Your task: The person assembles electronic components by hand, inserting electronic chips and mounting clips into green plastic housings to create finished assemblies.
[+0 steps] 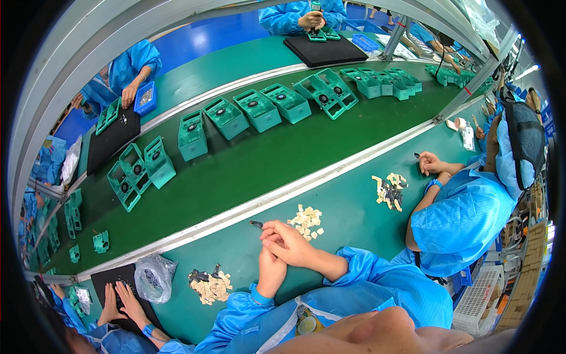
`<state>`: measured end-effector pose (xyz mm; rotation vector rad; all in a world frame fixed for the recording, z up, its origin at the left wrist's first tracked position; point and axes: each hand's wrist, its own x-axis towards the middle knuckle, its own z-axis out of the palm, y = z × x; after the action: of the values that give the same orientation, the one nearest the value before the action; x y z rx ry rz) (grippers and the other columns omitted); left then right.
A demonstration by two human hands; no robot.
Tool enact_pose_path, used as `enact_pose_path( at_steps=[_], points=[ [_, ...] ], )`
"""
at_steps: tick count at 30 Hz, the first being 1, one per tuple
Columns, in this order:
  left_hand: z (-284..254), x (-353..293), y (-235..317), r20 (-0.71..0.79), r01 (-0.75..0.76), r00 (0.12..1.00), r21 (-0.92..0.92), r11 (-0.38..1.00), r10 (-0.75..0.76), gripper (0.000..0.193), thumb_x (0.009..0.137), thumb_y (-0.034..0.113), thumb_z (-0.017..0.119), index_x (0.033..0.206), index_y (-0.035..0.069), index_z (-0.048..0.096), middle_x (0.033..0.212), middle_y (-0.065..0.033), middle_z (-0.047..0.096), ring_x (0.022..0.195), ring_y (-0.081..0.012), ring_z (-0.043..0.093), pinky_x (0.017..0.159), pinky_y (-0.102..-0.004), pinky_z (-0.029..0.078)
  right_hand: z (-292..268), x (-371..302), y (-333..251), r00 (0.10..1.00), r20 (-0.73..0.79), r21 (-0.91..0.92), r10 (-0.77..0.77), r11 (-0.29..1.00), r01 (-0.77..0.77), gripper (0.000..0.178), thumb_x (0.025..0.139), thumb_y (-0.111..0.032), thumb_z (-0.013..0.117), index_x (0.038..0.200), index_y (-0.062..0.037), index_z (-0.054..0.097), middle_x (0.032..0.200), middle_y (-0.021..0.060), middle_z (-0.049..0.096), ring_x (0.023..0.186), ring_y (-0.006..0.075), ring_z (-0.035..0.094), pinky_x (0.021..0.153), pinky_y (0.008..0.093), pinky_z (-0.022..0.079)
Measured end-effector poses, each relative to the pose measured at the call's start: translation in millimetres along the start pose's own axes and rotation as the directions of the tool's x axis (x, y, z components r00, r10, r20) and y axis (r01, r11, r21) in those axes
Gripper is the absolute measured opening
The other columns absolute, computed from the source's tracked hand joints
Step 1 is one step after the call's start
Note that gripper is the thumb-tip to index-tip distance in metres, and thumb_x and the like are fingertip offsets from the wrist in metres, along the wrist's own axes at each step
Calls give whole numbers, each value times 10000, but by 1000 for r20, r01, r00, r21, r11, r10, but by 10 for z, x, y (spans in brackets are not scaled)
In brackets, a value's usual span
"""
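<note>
- While the right grip (292,245) curls over the left grip (272,272), a small dark part (256,224) juts from the fingertips; I cannot tell which one pinches it
- Pale, flat, squarish pieces (306,219) heaped on the smooth green surface (348,215), just beyond the right grip
- Mixed pale-and-black pile (211,287) left of the left grip
- Crinkled clear bag (154,279) farther left

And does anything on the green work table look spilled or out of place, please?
Nothing looks clearly spilled or damaged. Slightly odd: the small flat cream-coloured pieces just beyond the right hand lie loose and overlapping directly on the smooth green table, without any visible tray, so they look scattered.
</note>
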<state>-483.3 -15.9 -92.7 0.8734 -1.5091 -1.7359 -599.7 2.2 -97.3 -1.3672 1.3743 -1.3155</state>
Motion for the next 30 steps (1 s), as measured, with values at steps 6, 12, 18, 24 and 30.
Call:
enact_pose_path(
  at_steps=[6, 12, 18, 24, 30],
  points=[
    [24, 0, 21, 3, 6, 1000, 48, 999, -7, 240, 932, 1, 551, 1172, -17, 560, 1114, -96, 629, 1036, -186, 626, 902, -314, 510, -20, -14, 21, 1000, -2, -8, -1, 1000, 1, 367, 932, -92, 614, 1254, 32, 487, 1080, 125, 639, 940, 163, 668, 820, 297, 540],
    [56, 1, 8, -28, 12, 1000, 21, 1000, -11, 224, 932, 1, 548, 1154, -12, 570, 1113, -94, 630, 1041, -188, 621, 910, -318, 504, -34, -19, 31, 1000, 3, 19, 11, 1000, -11, 370, 934, -95, 613, 1257, 32, 484, 1076, 122, 639, 940, 163, 669, 822, 295, 539],
    [61, 27, -14, -10, 9, 1000, 41, 999, -8, 229, 932, 3, 549, 1159, -12, 571, 1118, -94, 631, 1044, -189, 622, 911, -316, 503, -65, -8, 42, 1000, 1, 19, 11, 1000, -11, 368, 937, -97, 612, 1256, 33, 483, 1075, 121, 639, 937, 157, 667, 822, 291, 539],
    [80, 50, -4, -2, 4, 1000, 49, 999, -3, 242, 933, 4, 549, 1174, -14, 564, 1127, -96, 628, 1051, -187, 621, 912, -315, 503, -90, 5, 76, 1000, 9, 14, -1, 1000, 1, 368, 939, -100, 613, 1255, 33, 480, 1078, 122, 638, 936, 157, 666, 819, 290, 541],
    [108, 62, -45, -9, 6, 1000, 14, 1000, -6, 256, 938, 12, 556, 1193, -17, 552, 1133, -96, 623, 1054, -186, 622, 912, -314, 506, -107, -2, 84, 1000, -2, 8, -13, 1000, 13, 362, 938, -98, 613, 1250, 33, 484, 1063, 122, 643, 920, 161, 671, 811, 294, 544]
  ],
)
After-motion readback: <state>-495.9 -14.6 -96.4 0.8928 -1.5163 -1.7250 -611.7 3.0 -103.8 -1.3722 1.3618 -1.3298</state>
